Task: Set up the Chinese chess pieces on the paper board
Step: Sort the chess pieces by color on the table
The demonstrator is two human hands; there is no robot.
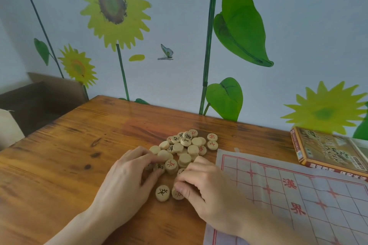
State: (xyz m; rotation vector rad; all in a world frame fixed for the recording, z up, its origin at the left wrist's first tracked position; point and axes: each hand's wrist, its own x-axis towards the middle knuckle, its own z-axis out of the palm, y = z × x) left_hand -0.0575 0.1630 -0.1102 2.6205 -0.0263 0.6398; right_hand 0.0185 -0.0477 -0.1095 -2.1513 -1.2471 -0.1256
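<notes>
— Chess pieces point(184, 150), where are they?
— Heaped on the wooden table point(69, 155), just left of the paper board point(298, 201).
— And each grip?
— Left hand point(127, 181) has curled fingers on pieces at the heap's near edge. Right hand point(205, 187) pinches a red-marked piece point(177, 194); a black-marked piece point(162, 193) lies beside it.

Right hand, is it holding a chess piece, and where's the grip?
The right hand pinches a red-marked piece by its rim, thumb curled over the near edge, on the table.
</notes>
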